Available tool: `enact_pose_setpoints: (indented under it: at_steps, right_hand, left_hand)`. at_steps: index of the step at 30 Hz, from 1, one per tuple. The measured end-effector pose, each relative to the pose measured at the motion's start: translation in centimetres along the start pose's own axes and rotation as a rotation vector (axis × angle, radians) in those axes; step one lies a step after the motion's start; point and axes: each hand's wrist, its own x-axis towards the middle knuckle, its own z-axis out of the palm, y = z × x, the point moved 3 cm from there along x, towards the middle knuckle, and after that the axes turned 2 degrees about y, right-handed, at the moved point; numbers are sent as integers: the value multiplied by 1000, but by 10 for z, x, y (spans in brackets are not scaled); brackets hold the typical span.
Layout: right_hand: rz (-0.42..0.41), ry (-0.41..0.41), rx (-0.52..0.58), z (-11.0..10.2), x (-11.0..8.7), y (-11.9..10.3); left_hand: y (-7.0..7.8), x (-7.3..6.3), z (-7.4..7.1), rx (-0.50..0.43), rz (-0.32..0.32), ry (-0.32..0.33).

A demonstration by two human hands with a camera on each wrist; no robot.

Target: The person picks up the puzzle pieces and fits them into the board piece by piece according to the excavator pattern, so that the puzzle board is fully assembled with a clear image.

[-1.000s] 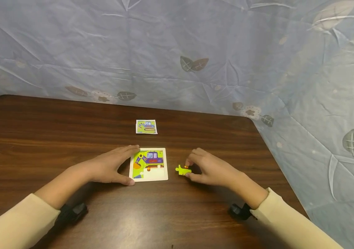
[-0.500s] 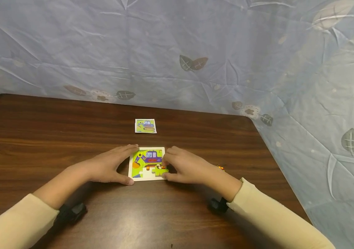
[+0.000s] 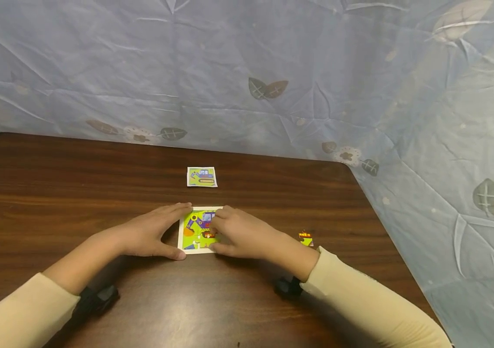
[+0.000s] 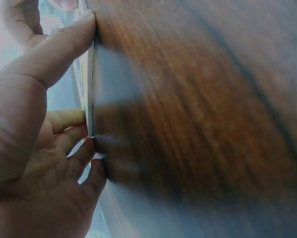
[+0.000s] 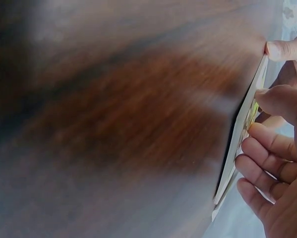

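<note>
A white-framed jigsaw puzzle board (image 3: pixel 199 251) with a digger picture lies on the table. My left hand (image 3: pixel 148 234) holds the board along its left side, thumb at the near corner and fingertips at the far one. Over the board's right half, my right hand (image 3: pixel 242 234) pinches a green puzzle piece (image 3: pixel 205 244) at the lower part of the picture. Its curled fingers hide much of that piece and the right side of the board. In the right wrist view, the thumb (image 5: pixel 277 101) and forefinger come down at the board's surface.
Behind the board lies a small card (image 3: pixel 202 177) printed with the same digger. One loose puzzle piece (image 3: pixel 305 238), red, yellow and green, lies beside my right forearm. A patterned grey-blue cloth (image 3: pixel 229 72) hangs along the back and right of the table (image 3: pixel 77 193).
My right hand has carried the green piece leftward from the bare table onto the board, then farther left across it. This uncovered the loose piece at the right. My left hand has stayed put.
</note>
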Motion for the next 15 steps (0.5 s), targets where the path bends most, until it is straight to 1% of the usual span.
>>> enact_pose_setpoints:
  at_steps: [7, 15]
  right_hand:
    - [-20, 21, -11, 1, 1, -2]
    - [-16, 37, -23, 3, 3, -5]
  left_hand:
    - [0, -1, 0, 0, 15, 9]
    - [-2, -1, 1, 11, 19, 10]
